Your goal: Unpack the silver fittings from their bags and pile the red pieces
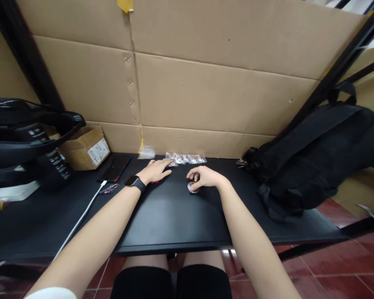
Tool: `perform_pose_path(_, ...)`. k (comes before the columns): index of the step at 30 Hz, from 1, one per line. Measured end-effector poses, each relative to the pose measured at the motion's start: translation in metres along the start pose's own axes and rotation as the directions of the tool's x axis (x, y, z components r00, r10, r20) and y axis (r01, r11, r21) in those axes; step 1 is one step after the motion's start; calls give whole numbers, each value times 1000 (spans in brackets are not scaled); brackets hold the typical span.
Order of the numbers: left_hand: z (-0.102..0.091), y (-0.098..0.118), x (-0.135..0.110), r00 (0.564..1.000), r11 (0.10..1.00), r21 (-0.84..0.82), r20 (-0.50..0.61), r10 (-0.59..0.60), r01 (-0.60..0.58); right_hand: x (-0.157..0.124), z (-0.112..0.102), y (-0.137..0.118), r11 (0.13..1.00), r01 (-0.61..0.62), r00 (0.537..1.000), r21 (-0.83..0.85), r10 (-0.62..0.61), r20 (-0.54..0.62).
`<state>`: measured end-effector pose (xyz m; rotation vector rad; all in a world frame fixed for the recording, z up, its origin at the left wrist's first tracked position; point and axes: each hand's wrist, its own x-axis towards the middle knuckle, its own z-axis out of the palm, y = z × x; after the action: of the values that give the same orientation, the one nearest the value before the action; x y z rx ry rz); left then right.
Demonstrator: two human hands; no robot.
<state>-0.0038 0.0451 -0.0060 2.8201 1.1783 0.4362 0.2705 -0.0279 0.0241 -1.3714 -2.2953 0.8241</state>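
My left hand (156,170), with a dark watch (135,182) on its wrist, reaches forward with its fingers stretched out. Its fingertips are at the near side of several small clear bags (187,158) with red and silvery bits inside; whether they press on one I cannot tell. Something red (156,182) shows partly from beneath that hand. A small round, whitish disc-like piece (192,187) is at the tabletop under my right hand (204,176), whose thumb and fingers are curled closed on it. The hand covers part of this piece, so its exact kind does not show.
On the left are a phone (114,168), a white cable (81,218), keys (112,187), a cardboard box (89,149) and black headgear (34,141). Flat clear bags (146,152) lie by the cardboard wall (205,91). A black backpack (321,153) stands right.
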Motion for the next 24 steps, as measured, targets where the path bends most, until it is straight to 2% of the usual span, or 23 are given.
perform_pose_path(3, -5, 2, 0, 1000, 1000, -14, -11, 19, -19, 5, 3, 2, 999, 24, 990, -25, -27, -141)
perform_pose_path(7, -8, 15, -1, 993, 988, -96, -16, 120, -121, 15, 15, 3, 981, 134, 929, -142, -175, -327)
perform_pose_path(9, -7, 25, 0, 989, 980, -134, -20, 147, -149, 20, 21, 3, 966, 184, 909, -182, -238, -342)
perform_pose_path(11, -6, 33, 0, 985, 970, -168, -24, 171, -173, 24, 25, 3, 956, 205, 909, -211, -266, -322)
perform_pose_path(14, -6, 42, -1, 978, 962, -181, -41, 203, -207, 28, 27, 5, 960, 174, 928, -220, -234, -289)
perform_pose_path(17, -8, 45, -3, 972, 961, -152, -86, 220, -231, 30, 26, 8, 971, 109, 930, -211, -175, -325)
perform_pose_path(21, -9, 50, -4, 964, 970, -50, -137, 228, -236, 33, 23, 12, 987, 15, 865, -162, -94, -492)
perform_pose_path(24, -7, 55, -5, 977, 981, 41, -84, 194, -191, 34, 20, 17, 996, 16, 833, -86, -60, -550)
